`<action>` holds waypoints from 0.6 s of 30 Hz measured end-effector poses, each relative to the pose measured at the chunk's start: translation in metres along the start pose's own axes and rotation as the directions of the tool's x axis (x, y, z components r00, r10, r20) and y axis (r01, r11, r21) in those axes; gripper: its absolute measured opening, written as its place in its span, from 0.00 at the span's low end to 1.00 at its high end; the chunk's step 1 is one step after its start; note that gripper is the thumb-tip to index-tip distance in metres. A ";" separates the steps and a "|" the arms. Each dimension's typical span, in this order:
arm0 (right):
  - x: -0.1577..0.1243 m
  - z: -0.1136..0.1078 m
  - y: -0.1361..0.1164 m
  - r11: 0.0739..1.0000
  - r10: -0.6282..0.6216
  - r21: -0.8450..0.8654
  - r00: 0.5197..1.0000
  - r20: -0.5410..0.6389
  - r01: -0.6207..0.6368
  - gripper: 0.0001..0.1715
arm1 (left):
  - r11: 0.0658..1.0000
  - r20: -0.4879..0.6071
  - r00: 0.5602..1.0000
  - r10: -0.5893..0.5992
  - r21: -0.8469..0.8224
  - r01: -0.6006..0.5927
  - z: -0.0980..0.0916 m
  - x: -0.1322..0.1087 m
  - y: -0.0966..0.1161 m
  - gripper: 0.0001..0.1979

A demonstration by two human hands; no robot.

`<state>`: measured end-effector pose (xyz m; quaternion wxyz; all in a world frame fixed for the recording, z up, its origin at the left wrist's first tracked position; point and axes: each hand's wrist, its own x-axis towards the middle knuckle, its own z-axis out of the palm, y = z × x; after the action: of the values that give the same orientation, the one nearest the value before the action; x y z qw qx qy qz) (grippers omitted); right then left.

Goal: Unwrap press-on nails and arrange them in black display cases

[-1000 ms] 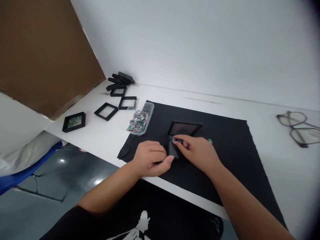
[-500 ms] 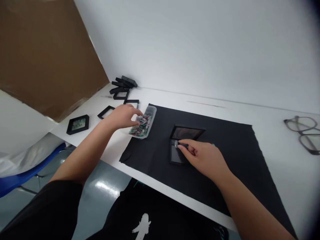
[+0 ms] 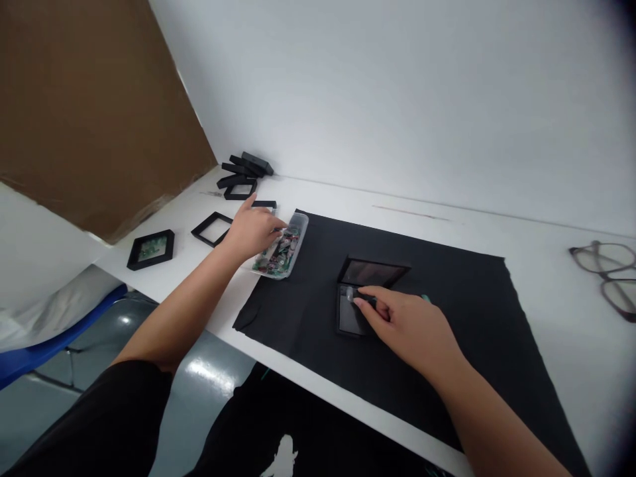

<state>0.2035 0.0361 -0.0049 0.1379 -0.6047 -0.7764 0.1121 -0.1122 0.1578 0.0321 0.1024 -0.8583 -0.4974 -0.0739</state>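
Observation:
My left hand (image 3: 252,232) reaches over a clear plastic tub (image 3: 299,255) of small green, reddish and clear stones (image 3: 282,257), its fingers apart and their tips at the stones. My right hand (image 3: 415,321) is at an open black display frame (image 3: 340,315), lid tilted up behind. Thumb and forefinger are pinched at a small clear stone (image 3: 349,293) on the frame's film. The other right fingers curl under and are partly hidden. A green stone (image 3: 426,298) peeks out behind this hand. Everything here lies on or beside a black mat (image 3: 298,318).
A frame with green stones inside (image 3: 152,249) lies at the table's left edge. Empty frames (image 3: 212,228) lie behind my left forearm, with several more black frames (image 3: 246,164) piled against the wall. Eyeglasses (image 3: 606,258) rest at the right. A blue chair (image 3: 64,331) stands lower left.
My left hand has shifted right and its fingers have changed from a wide thumb gap to reaching over the tub. My right fingers have moved slightly; the clear stone stays in place on the film.

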 end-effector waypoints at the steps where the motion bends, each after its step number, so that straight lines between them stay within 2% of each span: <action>1: 0.000 0.000 0.000 1.000 0.003 0.001 1.000 0.003 -0.003 0.21 | 1.000 -0.030 1.000 0.010 -0.018 -0.011 0.000 -0.002 0.000 0.14; 5: 0.000 -0.001 0.000 1.000 0.017 0.004 1.000 0.015 -0.018 0.20 | 0.992 -0.103 0.994 0.045 -0.112 -0.057 0.006 -0.010 0.003 0.18; 9: 0.001 -0.002 0.000 0.999 0.027 0.017 0.999 0.037 -0.028 0.20 | 0.985 -0.136 0.991 0.000 -0.173 -0.024 0.011 -0.015 0.007 0.23; 18: 0.002 -0.002 0.001 0.999 0.029 0.042 0.999 0.027 -0.030 0.21 | 0.908 -0.162 0.985 -0.062 -0.419 -0.012 0.002 -0.020 0.013 0.25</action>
<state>0.2048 0.0388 -0.0036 0.1388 -0.6114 -0.7666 0.1388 -0.1103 0.1350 0.0246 -0.0422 -0.8442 -0.4702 -0.2539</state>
